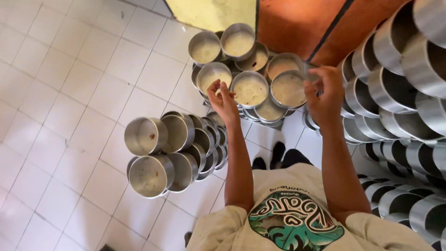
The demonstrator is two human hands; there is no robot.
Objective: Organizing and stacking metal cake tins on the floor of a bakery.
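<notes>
Silver round tins [250, 89] with pale beige insides lie by the fingers [218, 88], over white square floor tiles [69, 69].

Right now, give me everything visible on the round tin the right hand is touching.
The round tin is a shallow, straight-walled pan of dull silver metal, upright, mouth open upward. A pale, speckled residue covers its inside floor. It sits on top of a stack of similar tins against the orange wall. The right hand pinches its far right rim with its fingertips; the left hand is apart from it.
</notes>
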